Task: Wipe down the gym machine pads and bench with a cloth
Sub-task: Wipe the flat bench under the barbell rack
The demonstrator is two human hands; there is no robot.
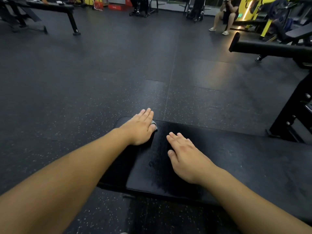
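Note:
A black padded bench (236, 157) lies across the lower middle of the head view. My left hand (139, 128) lies flat at the bench's far left corner, fingers straight, pressing a grey cloth (154, 126) of which only a small edge shows by the thumb. My right hand (184, 153) rests flat on the pad just to the right, fingers straight, holding nothing. A wet, streaky band (158, 162) runs down the pad between the two hands.
Dark speckled rubber floor (84, 81) stretches ahead. A black machine frame (293, 119) stands at the right, with a padded arm (263, 48) above it. Another bench (55, 7) sits far left. A person (228, 12) sits at the far right, near yellow machines.

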